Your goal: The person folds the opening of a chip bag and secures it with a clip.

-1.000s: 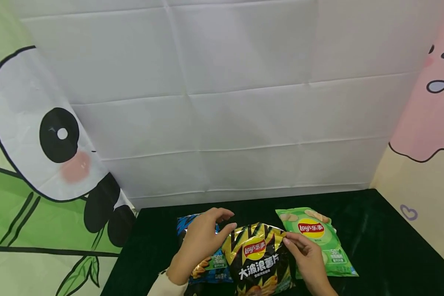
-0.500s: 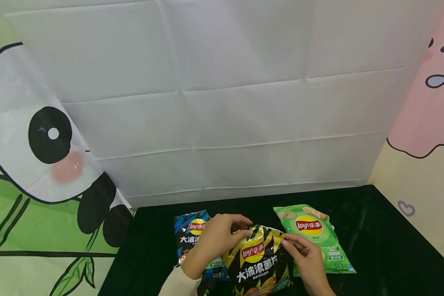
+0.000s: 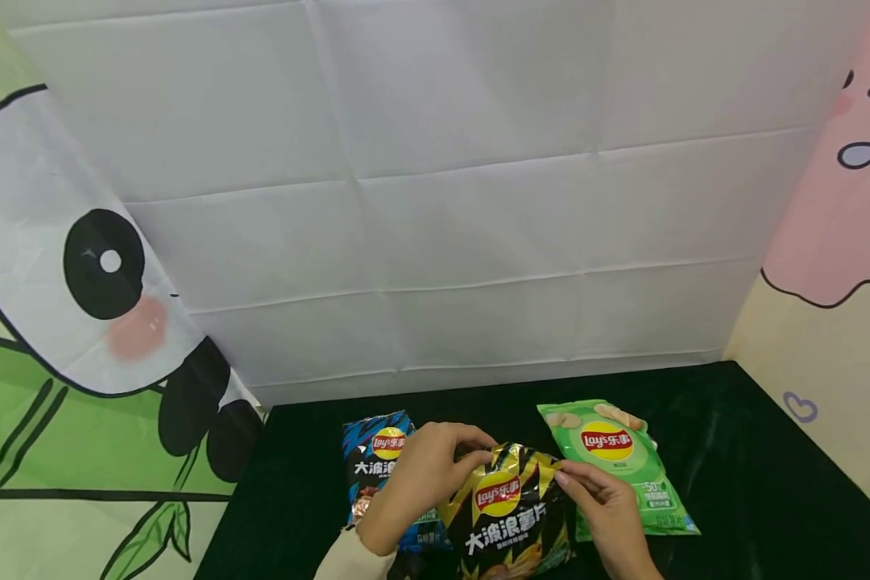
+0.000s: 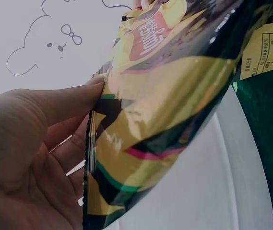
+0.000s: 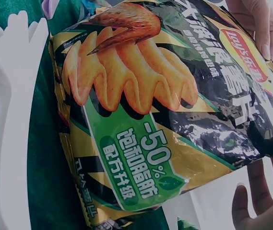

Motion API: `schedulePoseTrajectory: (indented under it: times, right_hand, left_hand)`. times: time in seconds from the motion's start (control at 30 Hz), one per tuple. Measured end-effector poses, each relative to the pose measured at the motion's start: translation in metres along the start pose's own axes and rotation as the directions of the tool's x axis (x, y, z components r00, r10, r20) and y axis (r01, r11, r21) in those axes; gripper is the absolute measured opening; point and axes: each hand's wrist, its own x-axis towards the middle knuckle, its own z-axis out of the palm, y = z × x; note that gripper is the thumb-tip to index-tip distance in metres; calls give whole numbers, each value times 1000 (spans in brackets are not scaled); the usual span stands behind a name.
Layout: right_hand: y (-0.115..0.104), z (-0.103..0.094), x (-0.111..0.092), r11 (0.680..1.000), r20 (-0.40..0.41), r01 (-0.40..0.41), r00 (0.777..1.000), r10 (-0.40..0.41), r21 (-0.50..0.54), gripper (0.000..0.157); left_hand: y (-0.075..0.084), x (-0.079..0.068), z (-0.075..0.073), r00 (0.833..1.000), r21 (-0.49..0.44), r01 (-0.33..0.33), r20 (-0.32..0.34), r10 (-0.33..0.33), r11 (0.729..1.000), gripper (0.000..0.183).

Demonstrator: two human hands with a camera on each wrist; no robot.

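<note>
Between both hands a black-and-gold Lay's potato chip bag (image 3: 503, 515) stands tilted up, its printed front toward the head camera. My left hand (image 3: 438, 467) pinches the top edge left of the logo. In the left wrist view its thumb (image 4: 74, 98) presses the crimped seam, with the other fingers behind. At the top right corner, my right hand (image 3: 605, 511) pinches the same edge between thumb and fingers. The seam looks closed along the stretch seen in the left wrist view. The bag's lower end runs out of the head view.
A blue Lay's bag (image 3: 373, 451) lies left, partly hidden behind my left arm. To the right lies a green Lay's bag (image 3: 612, 451). White plastic cutlery (image 5: 14, 120) rests on the dark green cloth (image 3: 739, 451). A white backdrop (image 3: 471, 234) rises behind the table.
My left hand has moved right onto the black-and-gold bag's top edge and now pinches it. More of the blue bag shows. The right hand keeps its grip.
</note>
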Motion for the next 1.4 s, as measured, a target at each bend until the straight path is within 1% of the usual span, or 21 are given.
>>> schedulePoseTrajectory:
  times: [0.1, 0.3, 0.47, 0.63, 0.8, 1.0, 1.23, 1.4]
  right_hand:
    - [0, -3, 0, 1000, 0, 8, 1000, -8, -16, 33]
    - [1, -5, 0, 997, 6, 44, 999, -43, -58, 33]
    - [0, -4, 0, 997, 21, 76, 997, -75, -29, 32]
    - [1, -3, 0, 996, 22, 92, 996, -91, -10, 31]
    - [2, -5, 0, 993, 17, 116, 993, -116, -11, 26]
    - [3, -7, 0, 992, 19, 122, 992, -122, -9, 24]
    - [4, -7, -2, 992, 33, 128, 991, -128, 11, 22]
    - [4, -9, -4, 982, 76, 180, 980, -184, 57, 25]
  left_hand:
    - [0, 1, 1, 1000, 9, -5, -21, 5, 1000, 12]
    - [-3, 0, 3, 999, 13, -27, -37, 28, 1000, 11]
    - [-6, 0, 4, 998, 5, -39, -52, 39, 999, 12]
    - [-9, 2, 6, 998, -21, -46, -34, 45, 999, 15]
    - [-10, 3, 6, 997, -34, -76, -17, 75, 997, 19]
    - [-11, 4, 6, 995, -53, -103, -3, 103, 993, 19]
    - [-14, 3, 8, 990, -75, -143, -34, 140, 987, 20]
    - [-16, 3, 9, 987, -82, -156, -61, 151, 984, 22]
